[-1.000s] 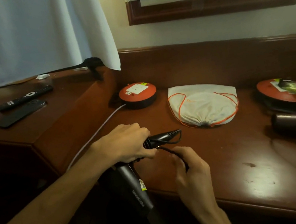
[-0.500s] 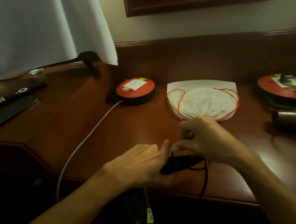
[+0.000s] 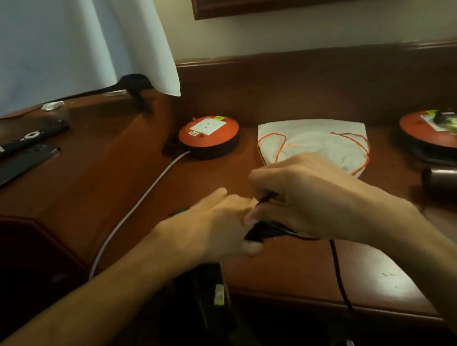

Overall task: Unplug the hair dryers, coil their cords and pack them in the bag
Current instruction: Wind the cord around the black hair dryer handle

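Dim wooden worktop (image 3: 143,203): my left hand (image 3: 214,228) clenches the black dryer (image 3: 203,289) before the bag (image 3: 314,142), steadying it while my right hand (image 3: 307,193) pinches its cord (image 3: 338,269) for coiling.

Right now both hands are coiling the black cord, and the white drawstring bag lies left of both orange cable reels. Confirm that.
Not quite. The head view shows the white drawstring bag between the two orange cable reels, not left of both. The left hand and right hand do work the black cord.
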